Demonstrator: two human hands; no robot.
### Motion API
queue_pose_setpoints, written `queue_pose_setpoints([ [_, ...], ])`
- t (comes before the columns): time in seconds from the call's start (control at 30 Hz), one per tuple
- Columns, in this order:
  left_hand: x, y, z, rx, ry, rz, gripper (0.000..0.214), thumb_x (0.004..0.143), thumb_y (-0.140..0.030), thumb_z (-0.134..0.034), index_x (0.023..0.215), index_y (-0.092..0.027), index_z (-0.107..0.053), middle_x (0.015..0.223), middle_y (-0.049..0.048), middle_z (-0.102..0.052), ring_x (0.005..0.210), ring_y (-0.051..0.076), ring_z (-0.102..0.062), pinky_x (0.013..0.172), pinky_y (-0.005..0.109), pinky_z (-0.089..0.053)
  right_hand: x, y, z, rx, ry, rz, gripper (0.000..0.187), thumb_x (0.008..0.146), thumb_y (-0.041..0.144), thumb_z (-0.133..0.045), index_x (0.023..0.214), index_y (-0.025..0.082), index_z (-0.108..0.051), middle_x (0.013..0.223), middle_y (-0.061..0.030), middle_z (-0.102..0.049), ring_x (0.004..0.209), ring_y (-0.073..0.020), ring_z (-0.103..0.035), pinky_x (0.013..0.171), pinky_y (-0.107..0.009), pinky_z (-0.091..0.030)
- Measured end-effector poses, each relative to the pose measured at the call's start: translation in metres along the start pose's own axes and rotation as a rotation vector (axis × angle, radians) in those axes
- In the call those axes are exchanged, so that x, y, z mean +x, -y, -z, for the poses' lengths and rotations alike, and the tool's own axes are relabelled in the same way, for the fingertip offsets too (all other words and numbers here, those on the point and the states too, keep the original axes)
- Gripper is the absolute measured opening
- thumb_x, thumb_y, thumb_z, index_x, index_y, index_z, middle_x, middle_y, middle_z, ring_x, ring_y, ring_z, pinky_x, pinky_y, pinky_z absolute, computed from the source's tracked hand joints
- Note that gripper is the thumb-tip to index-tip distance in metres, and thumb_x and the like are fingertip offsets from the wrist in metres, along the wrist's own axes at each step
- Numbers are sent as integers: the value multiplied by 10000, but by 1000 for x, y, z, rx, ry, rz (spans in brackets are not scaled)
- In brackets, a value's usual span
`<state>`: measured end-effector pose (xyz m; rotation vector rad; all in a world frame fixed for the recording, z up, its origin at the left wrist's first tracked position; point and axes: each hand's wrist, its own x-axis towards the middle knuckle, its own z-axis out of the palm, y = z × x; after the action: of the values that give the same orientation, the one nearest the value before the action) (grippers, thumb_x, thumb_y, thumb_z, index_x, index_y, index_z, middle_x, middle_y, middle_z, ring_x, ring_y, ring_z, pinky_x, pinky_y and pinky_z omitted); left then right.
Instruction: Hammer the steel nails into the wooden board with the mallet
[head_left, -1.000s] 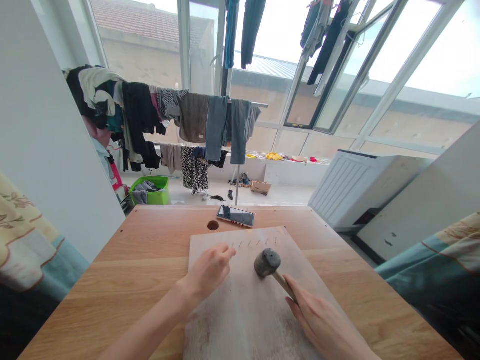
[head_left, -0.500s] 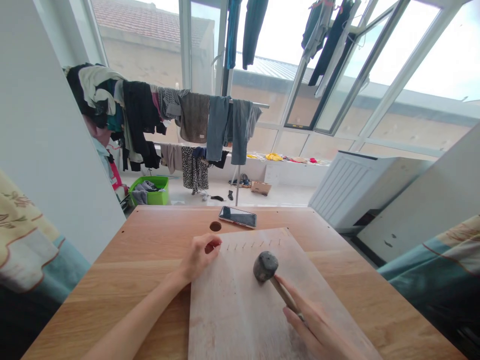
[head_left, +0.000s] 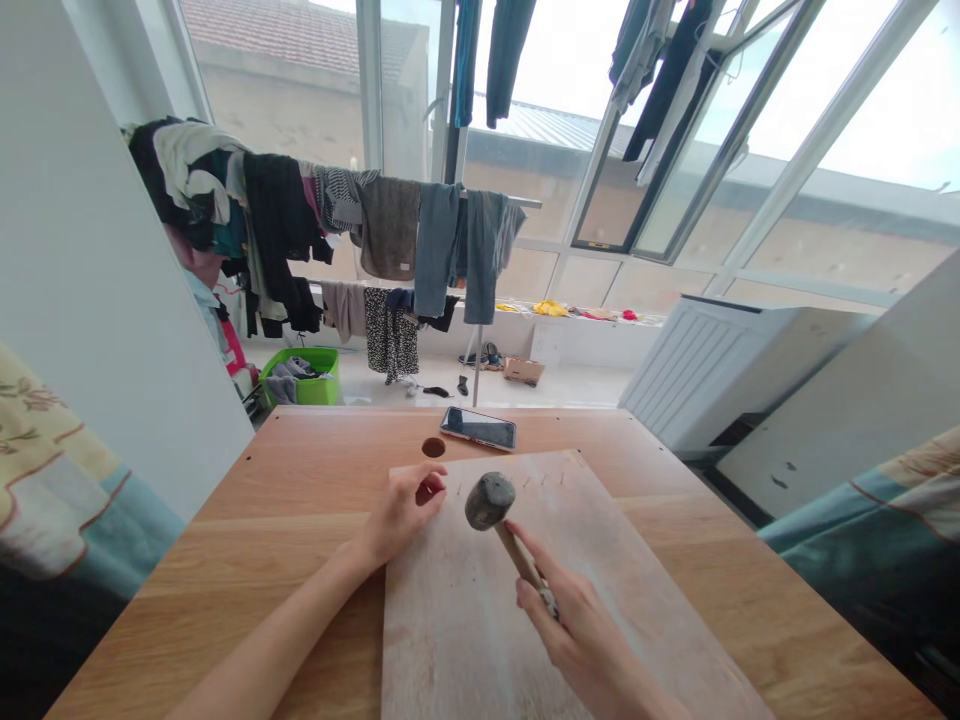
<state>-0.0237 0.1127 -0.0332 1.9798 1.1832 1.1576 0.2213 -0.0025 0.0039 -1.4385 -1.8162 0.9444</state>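
Note:
A pale wooden board [head_left: 600, 590] lies on the wooden table [head_left: 285, 520], with a row of small nails [head_left: 544, 479] standing near its far edge. My right hand [head_left: 577, 630] is closed round the wooden handle of a dark rubber mallet [head_left: 490, 501], whose head hangs just above the board near the row's left end. My left hand [head_left: 401, 510] rests at the board's far left corner, fingers pinched together close to a nail; what they hold is too small to make out.
A phone [head_left: 478, 428] lies at the table's far edge beside a round hole [head_left: 433, 447]. Beyond are a drying rack [head_left: 337, 230] full of clothes, a green basket [head_left: 300, 378], white panels [head_left: 720, 375] and large windows.
My right hand has swung the mallet head left, towards my left hand. My left hand has slid left along the nail row to the board's corner and stays pinched.

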Motion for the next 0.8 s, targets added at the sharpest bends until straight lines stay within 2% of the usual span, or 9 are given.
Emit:
queue_pose_setpoints([
  [0.1,0,-1,0,-23,3,19,241,844,-196,-593,1083,-210,-621,800,-18,-690,691,133,-645,693,239,-533,13,16,-7,-14,6,30,558,980,305,-463,1534,314,-398,1174,-69,-715,1072,-275,-658,999,-413,-468],
  [0.23,1,-1,0,-37,11,2,284,834,-165,-589,1113,-215,-607,798,-23,-689,695,135,-645,694,238,-525,28,31,-15,3,5,94,560,978,260,-450,1533,323,-399,1276,-65,-684,1185,-284,-617,1036,-420,-449],
  [0.5,1,3,-1,12,-17,-46,360,792,-110,-583,1132,-226,-599,808,-22,-686,686,136,-622,689,234,-502,36,34,-23,-72,35,150,582,976,194,-413,1549,281,-366,1415,-68,-613,1238,-263,-598,1047,-417,-460],
  [0.7,2,-1,1,12,-16,-42,340,782,-132,-599,1111,-217,-605,804,-23,-694,675,140,-627,665,230,-506,36,35,-24,-111,29,169,589,944,159,-429,1522,266,-413,1316,-81,-673,1153,-243,-643,1007,-399,-495],
  [0.77,3,-1,1,18,-12,-43,358,776,-129,-607,1122,-224,-607,825,-22,-704,682,138,-633,669,230,-512,35,34,-23,-67,12,146,570,941,188,-458,1502,284,-443,1154,-67,-722,1078,-232,-664,954,-375,-525],
  [0.8,3,0,0,20,-9,-40,364,778,-130,-608,1129,-227,-606,837,-21,-708,688,137,-636,674,232,-516,33,32,-22,-16,7,104,554,945,217,-470,1494,296,-451,1039,-52,-726,956,-214,-690,862,-346,-560],
])
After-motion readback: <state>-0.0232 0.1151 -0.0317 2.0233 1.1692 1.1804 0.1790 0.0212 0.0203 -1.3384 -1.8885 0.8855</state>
